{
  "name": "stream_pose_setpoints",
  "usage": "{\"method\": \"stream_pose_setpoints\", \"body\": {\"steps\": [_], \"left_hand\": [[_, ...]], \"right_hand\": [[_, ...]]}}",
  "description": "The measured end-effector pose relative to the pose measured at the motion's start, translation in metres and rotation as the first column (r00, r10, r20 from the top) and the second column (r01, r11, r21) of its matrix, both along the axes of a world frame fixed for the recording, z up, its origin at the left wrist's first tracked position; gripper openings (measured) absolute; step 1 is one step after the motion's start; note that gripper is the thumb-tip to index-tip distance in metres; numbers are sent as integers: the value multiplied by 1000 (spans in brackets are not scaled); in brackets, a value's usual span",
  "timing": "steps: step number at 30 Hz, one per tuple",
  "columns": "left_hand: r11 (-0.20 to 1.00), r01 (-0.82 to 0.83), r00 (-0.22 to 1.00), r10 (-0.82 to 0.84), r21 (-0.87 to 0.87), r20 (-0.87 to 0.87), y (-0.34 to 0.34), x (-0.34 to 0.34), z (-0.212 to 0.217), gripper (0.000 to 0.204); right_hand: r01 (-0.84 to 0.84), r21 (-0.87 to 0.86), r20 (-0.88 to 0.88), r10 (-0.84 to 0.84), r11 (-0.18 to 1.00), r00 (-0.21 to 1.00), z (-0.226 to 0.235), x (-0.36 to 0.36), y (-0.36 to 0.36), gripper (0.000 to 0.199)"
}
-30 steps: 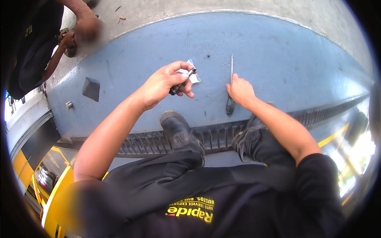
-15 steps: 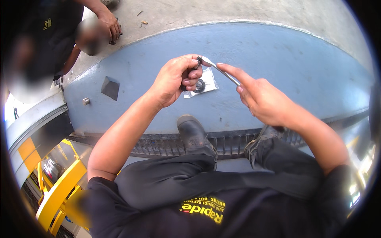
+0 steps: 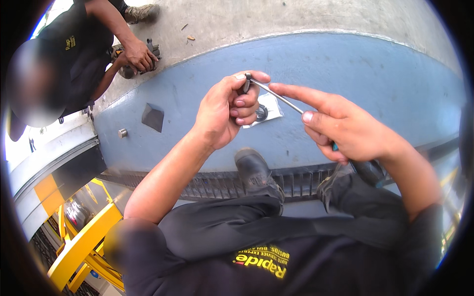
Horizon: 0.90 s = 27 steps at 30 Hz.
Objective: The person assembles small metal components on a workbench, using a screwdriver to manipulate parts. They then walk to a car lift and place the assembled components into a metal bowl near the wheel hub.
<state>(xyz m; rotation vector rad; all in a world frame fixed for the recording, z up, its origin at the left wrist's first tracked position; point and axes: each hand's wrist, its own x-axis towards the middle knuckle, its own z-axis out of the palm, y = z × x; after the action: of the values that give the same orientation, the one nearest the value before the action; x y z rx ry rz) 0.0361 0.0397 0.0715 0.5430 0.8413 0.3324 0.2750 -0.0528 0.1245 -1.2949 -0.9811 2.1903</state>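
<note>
Pinched between the thumb and fingers of my left hand (image 3: 217,108) is a small black part (image 3: 246,85), too small to identify. My right hand (image 3: 348,126) is closed around a screwdriver (image 3: 285,100), its index finger stretched along the thin metal shaft. A bit of teal handle shows below that palm. The shaft's tip meets the top of the black part, beside my left fingertips. Beneath my hands, a clear plastic packet (image 3: 274,109) lies on the blue surface, with a black ring (image 3: 261,113) on or in it, partly hidden by my left fingers.
A small metal cylinder (image 3: 123,133) and a dark, diamond-shaped piece (image 3: 153,117) are on the blue surface (image 3: 345,74) to the left. A co-worker's hand (image 3: 140,55) rests on a dark object at the upper left. A black grate (image 3: 207,182) runs by my shoes; a yellow frame (image 3: 89,241) stands lower left.
The screwdriver's tip has come against the black part, and my right hand has turned so some handle shows. The whole scene has shifted slightly right and down. The co-worker's hands have come together.
</note>
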Motion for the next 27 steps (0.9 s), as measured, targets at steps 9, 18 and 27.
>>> {"method": "stream_pose_setpoints", "body": {"steps": [9, 18, 27], "left_hand": [[998, -20, 992, 28, -67, 121, -9, -1, 6, 38], [987, -160, 984, 157, 22, 88, -4, 8, 1, 35], [890, 68, 995, -25, 451, -101, 2, 6, -19, 33]], "right_hand": [[-120, -19, -20, 120, 993, 993, 11, 19, 15, 54], [170, 65, -5, -171, 983, 985, -13, -28, -2, 53], [254, -99, -160, -268, 962, 950, -25, -26, -12, 56]]}}
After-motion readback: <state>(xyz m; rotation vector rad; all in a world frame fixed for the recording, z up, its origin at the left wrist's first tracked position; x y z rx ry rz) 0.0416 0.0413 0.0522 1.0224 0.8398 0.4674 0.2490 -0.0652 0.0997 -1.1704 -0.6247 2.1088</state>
